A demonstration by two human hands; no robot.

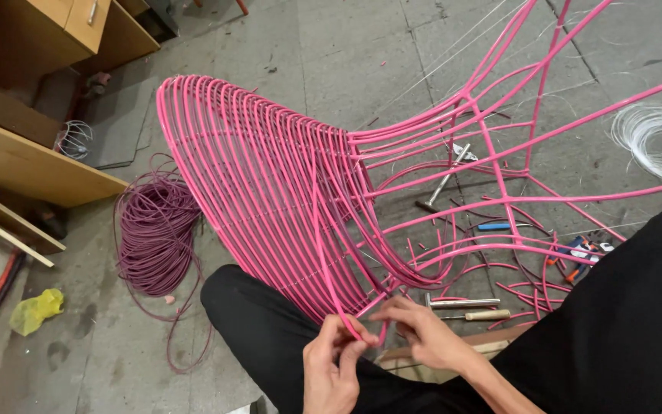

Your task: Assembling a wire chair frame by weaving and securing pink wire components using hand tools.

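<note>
A pink metal chair frame lies on its side on the concrete floor, its seat wrapped with many rows of pink cord. My left hand pinches a loose pink cord strand at the lower edge of the weave. My right hand is beside it, fingers curled on the same strand near the frame's bottom rail. Both hands rest between my knees in black trousers.
A coil of dark purple cord lies on the left. A hammer, another hammer with a wooden handle, cut pink pieces and pliers are scattered on the right. A white wire coil is far right; wooden cabinets stand left.
</note>
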